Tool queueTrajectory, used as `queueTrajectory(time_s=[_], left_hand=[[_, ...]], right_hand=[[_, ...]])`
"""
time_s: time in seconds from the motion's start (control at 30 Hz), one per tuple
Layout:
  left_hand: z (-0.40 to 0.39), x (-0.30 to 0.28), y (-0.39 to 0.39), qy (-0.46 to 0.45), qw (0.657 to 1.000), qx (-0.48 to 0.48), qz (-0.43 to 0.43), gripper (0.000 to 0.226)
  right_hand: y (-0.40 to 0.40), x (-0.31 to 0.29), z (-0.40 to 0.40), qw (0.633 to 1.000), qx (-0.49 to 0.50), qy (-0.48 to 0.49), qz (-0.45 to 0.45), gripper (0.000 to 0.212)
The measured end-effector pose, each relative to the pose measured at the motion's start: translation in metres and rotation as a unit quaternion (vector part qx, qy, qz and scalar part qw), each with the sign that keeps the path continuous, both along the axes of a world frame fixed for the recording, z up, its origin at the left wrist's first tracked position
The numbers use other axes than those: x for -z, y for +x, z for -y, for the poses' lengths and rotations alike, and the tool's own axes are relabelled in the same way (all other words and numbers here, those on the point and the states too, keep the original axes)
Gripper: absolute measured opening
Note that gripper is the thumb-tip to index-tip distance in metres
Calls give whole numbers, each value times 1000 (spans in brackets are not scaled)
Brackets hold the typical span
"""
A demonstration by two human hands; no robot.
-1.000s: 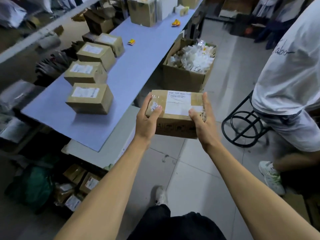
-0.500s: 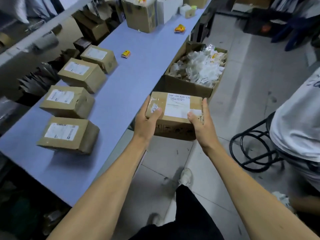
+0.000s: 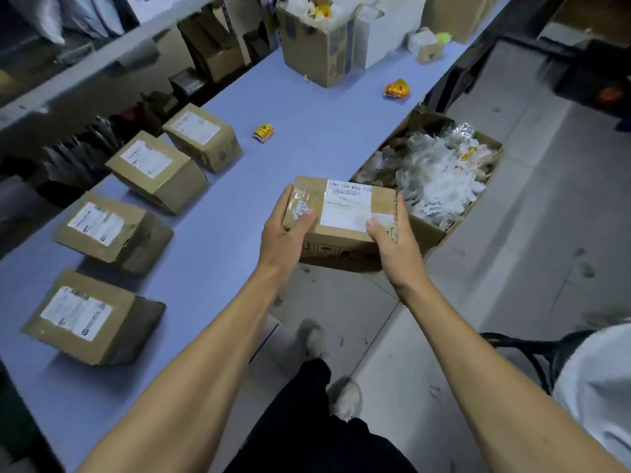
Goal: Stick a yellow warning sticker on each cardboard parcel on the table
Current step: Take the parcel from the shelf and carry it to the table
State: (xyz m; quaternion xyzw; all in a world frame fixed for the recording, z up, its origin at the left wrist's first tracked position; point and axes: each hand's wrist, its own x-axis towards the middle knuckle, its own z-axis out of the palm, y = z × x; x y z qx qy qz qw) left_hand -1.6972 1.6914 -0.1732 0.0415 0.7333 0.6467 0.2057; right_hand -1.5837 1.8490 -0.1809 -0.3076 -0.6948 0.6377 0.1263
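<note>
Both hands grip one cardboard parcel (image 3: 341, 216), left hand (image 3: 283, 237) and right hand (image 3: 396, 240) on its ends, thumbs on top, at the table (image 3: 239, 206) edge. Four labelled parcels (image 3: 150, 165) lie left of the hands; yellow sticker roll (image 3: 263, 133) beyond them.

Fingers (image 3: 402, 213) of both hands wrap out of sight behind the held parcel (image 3: 345, 230); its underside is hidden too. Label (image 3: 346, 206) small print beyond the thumbs is unreadable. White-shirted person (image 3: 597, 397) cut off at the right edge.
</note>
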Motion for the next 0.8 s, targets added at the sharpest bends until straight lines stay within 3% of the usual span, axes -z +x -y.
queueTrajectory(time_s=[0.27,0.53,0.7,0.8], left_hand=[[-52,17,-97,13,999,-41,5,65],[-72,16,-194,-3,995,-94,8,67],[-77,19,-234,-7,991,-132,14,55],[-78,26,-252,-7,986,-167,25,63]], right_hand=[[-116,12,-64,998,-55,21,6,79],[-237,10,-92,993,-107,25,35,93],[-292,18,-103,987,-152,16,45,88],[-322,24,-108,980,-192,7,56,87]])
